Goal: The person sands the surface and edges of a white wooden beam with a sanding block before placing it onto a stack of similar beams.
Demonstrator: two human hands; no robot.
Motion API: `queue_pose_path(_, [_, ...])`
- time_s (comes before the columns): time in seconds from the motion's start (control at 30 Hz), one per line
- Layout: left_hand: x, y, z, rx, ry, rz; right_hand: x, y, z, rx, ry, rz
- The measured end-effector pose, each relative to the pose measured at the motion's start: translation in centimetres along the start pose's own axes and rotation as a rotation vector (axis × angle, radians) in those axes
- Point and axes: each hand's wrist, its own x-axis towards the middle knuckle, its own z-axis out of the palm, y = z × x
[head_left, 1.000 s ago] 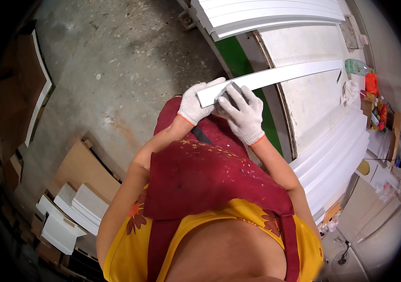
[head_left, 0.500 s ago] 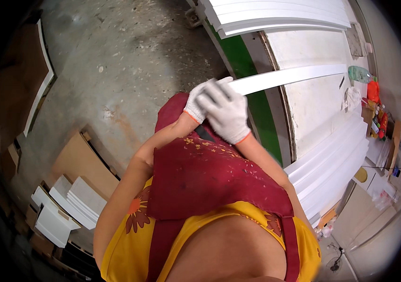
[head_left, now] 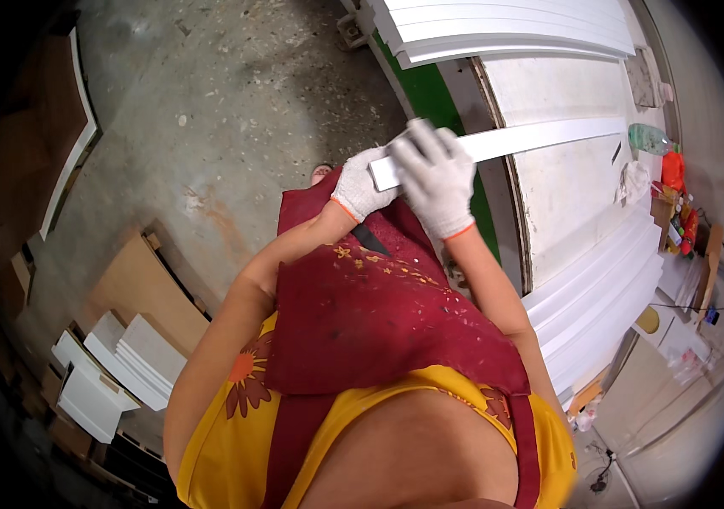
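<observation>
A long white strip (head_left: pixel 532 140) reaches from my hands to the white bench at right, its far part resting there. My left hand (head_left: pixel 360 188), in a white knit glove with an orange cuff, is closed around the strip's near end, and the squared end shows above its palm. Across the strip just to the right lies my right hand (head_left: pixel 440 182), gloved the same way. Its fingers bend over the strip and are partly blurred; the thumb is hidden.
White boards (head_left: pixel 506 30) lie stacked at the bench's far end, and more white strips (head_left: pixel 595 293) on its near part. A green bottle (head_left: pixel 649 138) and a crumpled white cloth (head_left: pixel 634 180) are at the right. Brown and white panels (head_left: pixel 145 360) stand at lower left on the concrete floor (head_left: pixel 209 102).
My right hand has slid rightward along the strip, away from my left hand, uncovering the strip's near end. My left hand stays nearly in place.
</observation>
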Motion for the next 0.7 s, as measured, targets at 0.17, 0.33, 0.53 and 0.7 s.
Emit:
queue_pose_path(0.17, [0.4, 1.3, -0.2, 0.981, 0.069, 0.232, 0.0, -2.2, 1.0, 0.041, 0.019, -0.051])
queue_pose_path(0.33, [0.3, -0.8, -0.1, -0.316, -0.063, -0.042, -0.9, -4.4, 1.1, -0.044, -0.106, -0.102])
queue_pose_path(0.53, [0.9, 1.7, 0.3, -1.261, -0.152, -0.373, -4.5, -4.5, -0.6, -0.115, -0.122, -0.154])
queue_pose_path(0.7, [1.0, 2.4, 0.6, -1.400, -0.093, -0.332, -3.2, -2.1, -5.5, 0.241, -0.512, -0.129])
